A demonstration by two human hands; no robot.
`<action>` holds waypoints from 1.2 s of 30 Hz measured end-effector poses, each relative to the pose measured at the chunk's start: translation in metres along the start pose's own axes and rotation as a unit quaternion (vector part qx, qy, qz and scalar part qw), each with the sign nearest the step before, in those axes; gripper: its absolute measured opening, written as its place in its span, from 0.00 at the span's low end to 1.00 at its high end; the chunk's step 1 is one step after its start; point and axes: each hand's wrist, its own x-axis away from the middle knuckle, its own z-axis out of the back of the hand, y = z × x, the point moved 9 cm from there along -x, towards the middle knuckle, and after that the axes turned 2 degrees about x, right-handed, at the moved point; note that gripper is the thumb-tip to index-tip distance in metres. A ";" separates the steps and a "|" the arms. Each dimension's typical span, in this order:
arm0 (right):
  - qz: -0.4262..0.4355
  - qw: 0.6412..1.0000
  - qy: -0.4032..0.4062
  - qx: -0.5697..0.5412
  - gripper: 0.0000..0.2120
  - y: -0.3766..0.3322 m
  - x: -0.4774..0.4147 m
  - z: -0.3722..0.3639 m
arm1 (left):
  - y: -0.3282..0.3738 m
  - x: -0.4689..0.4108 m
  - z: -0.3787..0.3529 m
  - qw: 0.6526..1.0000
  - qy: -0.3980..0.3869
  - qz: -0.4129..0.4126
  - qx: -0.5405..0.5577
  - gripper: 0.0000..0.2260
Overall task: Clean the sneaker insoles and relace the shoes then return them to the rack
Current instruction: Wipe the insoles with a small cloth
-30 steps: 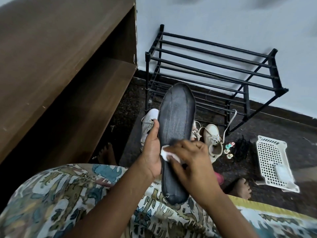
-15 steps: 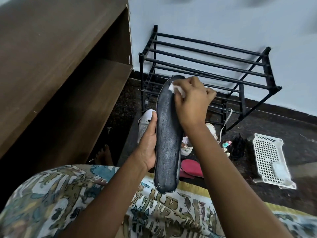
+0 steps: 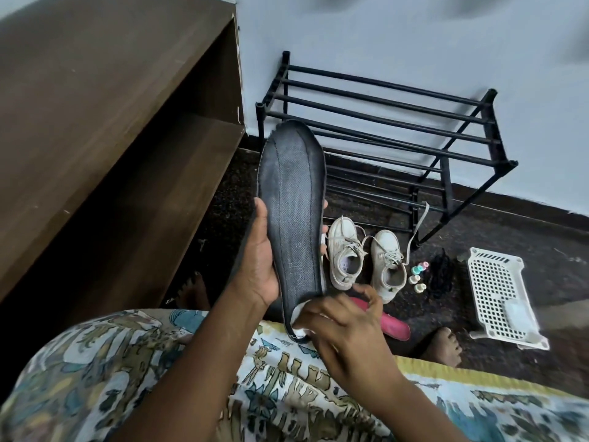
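Observation:
My left hand (image 3: pixel 259 266) grips a long dark grey insole (image 3: pixel 291 202) upright in front of me, thumb on its left edge and fingertips showing past its right edge. My right hand (image 3: pixel 344 327) pinches a small white wipe (image 3: pixel 299 317) against the insole's heel end, low over my lap. Two white sneakers (image 3: pixel 345 253) (image 3: pixel 387 264) stand side by side on the dark floor behind the insole, their laces loose. A black metal shoe rack (image 3: pixel 398 129) stands against the wall beyond them.
A brown wooden shelf unit (image 3: pixel 111 122) fills the left side. A pink insole (image 3: pixel 392 323) lies on the floor near my lap. Small pastel items (image 3: pixel 417 275), a black lace bundle (image 3: pixel 441 275) and a white plastic basket (image 3: pixel 497 291) lie right of the sneakers. My bare foot (image 3: pixel 444 344) rests beside the basket.
My right hand has slid the wipe from the insole's toe end down to its heel end. The left hand keeps its hold on the insole.

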 end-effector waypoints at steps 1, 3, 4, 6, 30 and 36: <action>0.007 1.000 0.006 0.007 0.12 -0.001 0.001 0.001 | 0.000 0.000 -0.002 1.000 -0.001 0.000 0.000 0.37; 0.030 0.999 0.015 0.026 0.12 -0.003 -0.002 0.003 | -0.002 0.002 -0.005 1.000 -0.002 0.006 0.005 0.39; 0.040 0.998 0.018 0.037 0.12 -0.003 -0.006 0.004 | -0.003 0.002 -0.006 1.000 -0.004 0.005 0.012 0.40; 0.041 0.997 0.039 0.052 0.14 0.001 -0.018 0.008 | -0.001 0.002 -0.008 1.000 -0.005 -0.002 0.017 0.42; -0.193 0.926 0.318 0.061 0.12 0.080 -0.123 0.086 | -0.039 0.010 -0.022 0.997 -0.005 0.061 -0.047 0.34; -0.076 0.983 0.169 0.007 0.15 0.035 -0.094 0.031 | -0.014 0.004 -0.001 0.999 0.045 0.005 -0.005 0.35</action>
